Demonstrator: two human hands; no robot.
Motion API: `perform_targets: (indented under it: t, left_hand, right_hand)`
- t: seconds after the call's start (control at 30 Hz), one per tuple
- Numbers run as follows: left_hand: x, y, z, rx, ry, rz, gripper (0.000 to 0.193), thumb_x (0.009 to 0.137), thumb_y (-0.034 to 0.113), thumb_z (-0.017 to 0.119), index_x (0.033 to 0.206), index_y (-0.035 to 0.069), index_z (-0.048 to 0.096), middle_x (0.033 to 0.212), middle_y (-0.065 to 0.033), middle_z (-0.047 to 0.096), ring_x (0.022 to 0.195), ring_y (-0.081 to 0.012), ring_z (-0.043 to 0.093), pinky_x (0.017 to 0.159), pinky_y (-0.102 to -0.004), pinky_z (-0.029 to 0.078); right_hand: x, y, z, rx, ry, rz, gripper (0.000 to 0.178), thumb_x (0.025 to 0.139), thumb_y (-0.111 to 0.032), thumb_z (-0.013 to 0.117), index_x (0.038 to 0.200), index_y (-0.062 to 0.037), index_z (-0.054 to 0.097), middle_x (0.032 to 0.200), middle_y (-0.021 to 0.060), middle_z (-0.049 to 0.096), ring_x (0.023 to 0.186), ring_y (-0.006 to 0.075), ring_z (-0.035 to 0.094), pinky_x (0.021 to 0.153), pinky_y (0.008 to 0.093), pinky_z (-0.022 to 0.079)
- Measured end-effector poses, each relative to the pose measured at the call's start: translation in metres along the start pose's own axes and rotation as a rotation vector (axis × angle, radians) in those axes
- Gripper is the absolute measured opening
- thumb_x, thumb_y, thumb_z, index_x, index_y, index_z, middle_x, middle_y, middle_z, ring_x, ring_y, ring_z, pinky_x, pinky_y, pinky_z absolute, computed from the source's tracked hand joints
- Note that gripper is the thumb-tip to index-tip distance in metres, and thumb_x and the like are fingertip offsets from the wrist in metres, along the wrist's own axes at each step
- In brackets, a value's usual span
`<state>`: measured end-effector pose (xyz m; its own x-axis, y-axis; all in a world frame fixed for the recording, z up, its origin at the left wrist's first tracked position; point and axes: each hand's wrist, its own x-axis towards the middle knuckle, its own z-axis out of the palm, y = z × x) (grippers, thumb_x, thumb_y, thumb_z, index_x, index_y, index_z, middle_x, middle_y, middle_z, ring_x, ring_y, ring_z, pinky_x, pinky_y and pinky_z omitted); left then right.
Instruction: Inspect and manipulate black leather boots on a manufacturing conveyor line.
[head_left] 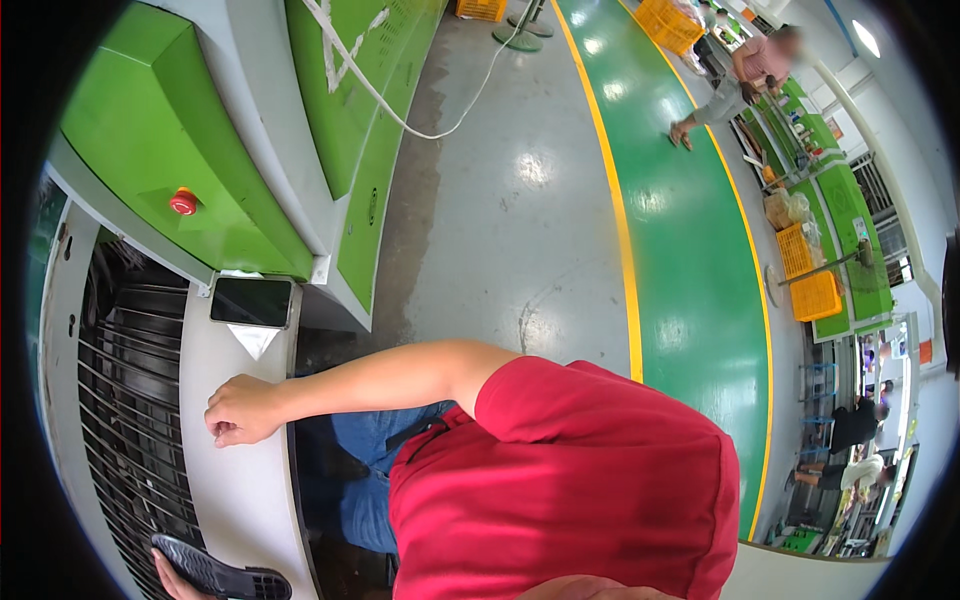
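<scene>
A black shoe sole (215,572) with a ridged heel is in my left hand (172,580), at the lower left edge of the view. Only part of that hand shows, gripping the sole from its far side. My right hand (245,410) rests on a white, curved work surface (235,500), its fingers curled in. The inside of that hand is hidden, so I cannot tell whether it holds anything. Beyond it lies a dark-screened phone (252,302) on a piece of white paper or cloth (254,340).
Dark metal bars (135,400) run alongside the work surface. A green machine (190,130) with a red push button (183,202) stands beyond it. A white cable (430,135) hangs over the grey floor. Across a green walkway (690,300), a person (765,65) is near orange crates (815,295).
</scene>
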<state>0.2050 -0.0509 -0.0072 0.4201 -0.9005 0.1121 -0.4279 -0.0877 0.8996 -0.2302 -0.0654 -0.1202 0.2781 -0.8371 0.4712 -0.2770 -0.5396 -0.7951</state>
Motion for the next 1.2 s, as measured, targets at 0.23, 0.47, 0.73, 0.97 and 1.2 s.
perform_targets:
  t: [0.23,0.47,0.73,0.97,1.2]
  left_hand:
    - [0.029,-0.054,-0.026,0.582,-0.125,-0.087,0.054,0.097,0.038,0.083,0.125,-0.008,0.075,0.124,-0.0235,0.077,0.105,-0.0342,0.072,0.094,-0.0481,0.059]
    - [0.027,-0.018,0.13,0.186,-0.324,0.527,0.038,0.114,0.021,0.066,0.136,-0.009,0.068,0.132,-0.0159,0.074,0.115,-0.0205,0.069,0.105,-0.0346,0.055]
    - [0.009,0.008,0.319,0.136,-0.377,0.385,0.039,0.108,0.028,0.075,0.132,-0.003,0.073,0.124,-0.0158,0.076,0.107,-0.0224,0.071,0.095,-0.0355,0.059]
    - [0.014,-0.022,0.31,0.088,-0.401,0.404,0.04,0.108,0.029,0.075,0.13,-0.005,0.073,0.12,-0.0148,0.078,0.107,-0.0231,0.074,0.095,-0.0349,0.059]
    - [0.011,-0.02,0.319,-0.011,-0.319,0.329,0.028,0.105,0.017,0.077,0.124,-0.005,0.076,0.116,-0.0148,0.079,0.103,-0.0199,0.074,0.094,-0.0337,0.06]
  right_hand:
    - [0.016,0.025,0.022,-0.253,0.032,-0.004,0.02,0.089,-0.027,0.077,0.082,-0.0085,0.075,0.081,0.0083,0.074,0.081,0.0323,0.073,0.071,0.0472,0.056]
    - [0.016,0.03,0.028,-0.322,0.015,0.035,0.021,0.086,-0.025,0.073,0.077,-0.0068,0.074,0.078,0.0096,0.072,0.076,0.0344,0.071,0.069,0.0495,0.055]
    - [0.015,0.027,0.026,-0.349,0.062,0.001,0.022,0.088,-0.028,0.072,0.079,-0.008,0.076,0.079,0.0076,0.073,0.078,0.0323,0.073,0.069,0.0485,0.056]
    - [0.016,0.032,0.033,-0.386,-0.013,0.041,0.023,0.088,-0.029,0.073,0.08,-0.008,0.075,0.08,0.007,0.074,0.079,0.0315,0.073,0.069,0.0484,0.056]
    - [0.014,0.019,0.017,-0.299,-0.009,0.026,0.015,0.089,-0.026,0.074,0.082,-0.0134,0.073,0.081,0.0067,0.071,0.083,0.0327,0.072,0.071,0.0488,0.056]
